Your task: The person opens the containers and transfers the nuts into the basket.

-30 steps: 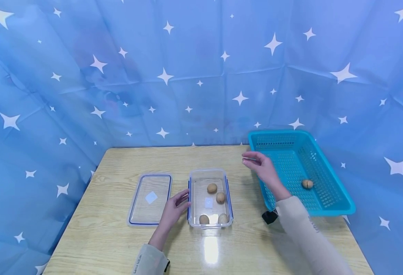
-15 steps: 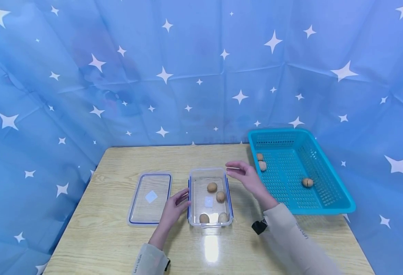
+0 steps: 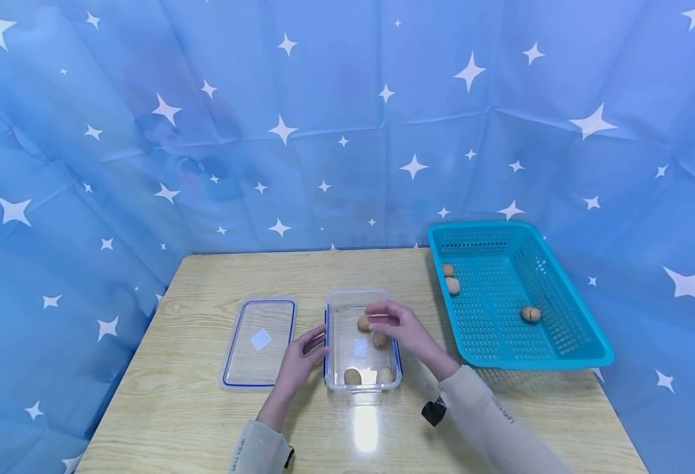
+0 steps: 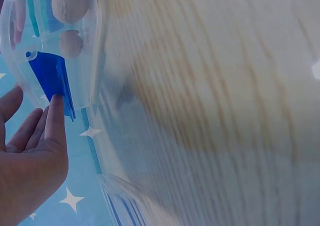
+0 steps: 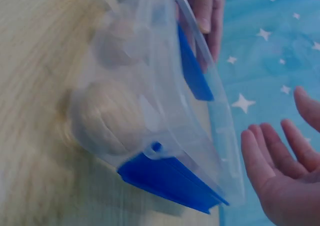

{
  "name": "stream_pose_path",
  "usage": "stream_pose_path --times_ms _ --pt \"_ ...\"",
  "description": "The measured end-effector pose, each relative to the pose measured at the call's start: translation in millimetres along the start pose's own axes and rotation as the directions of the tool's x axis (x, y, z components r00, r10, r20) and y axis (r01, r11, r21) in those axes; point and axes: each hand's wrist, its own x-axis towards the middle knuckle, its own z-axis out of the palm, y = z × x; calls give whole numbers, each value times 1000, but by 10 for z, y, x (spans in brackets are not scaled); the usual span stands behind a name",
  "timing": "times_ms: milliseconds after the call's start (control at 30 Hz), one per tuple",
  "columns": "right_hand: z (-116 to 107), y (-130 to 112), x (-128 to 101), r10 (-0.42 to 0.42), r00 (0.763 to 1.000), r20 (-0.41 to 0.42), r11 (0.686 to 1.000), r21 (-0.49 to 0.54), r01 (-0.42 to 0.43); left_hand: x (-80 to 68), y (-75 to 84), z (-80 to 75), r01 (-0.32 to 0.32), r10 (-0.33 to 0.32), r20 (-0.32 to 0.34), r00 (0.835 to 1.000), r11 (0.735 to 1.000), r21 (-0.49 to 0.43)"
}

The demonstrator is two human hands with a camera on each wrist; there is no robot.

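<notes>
Walnuts (image 3: 352,377) lie in the clear container (image 3: 393,380) mid-table — left hand (image 3: 300,361), fingers straight, touches its left blue clasp; right hand (image 3: 399,324) hovers over it, relaxed and empty, fingertips near one walnut.

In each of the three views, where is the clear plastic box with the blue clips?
Head view: clear box at table centre, between both hands.
Left wrist view: upper left, a fingertip touching its blue clip.
Right wrist view: centre, seen from its side.
Shared landmark: the blue clips.
</notes>
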Motion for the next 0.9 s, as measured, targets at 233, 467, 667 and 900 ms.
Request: stream_pose_path --times_ms 233,467,667,900 --pt "118 84 -7 21 993 112 1000 9 -22 12 -4 12 16 -16 -7 1000 1000 -18" --pt "181 161 3 9 965 263 999 -44 3 14 -23 8 9 -9 -4 1000 1000 -1" --pt "262 182 21 43 920 390 995 -95 -6 9 -17 5 17 -18 -3 1000 1000 -14" --pt "361 219 28 126 875 468 987 -149 -62 13 -16 6 25 -25 -9 1000 1000 -17"
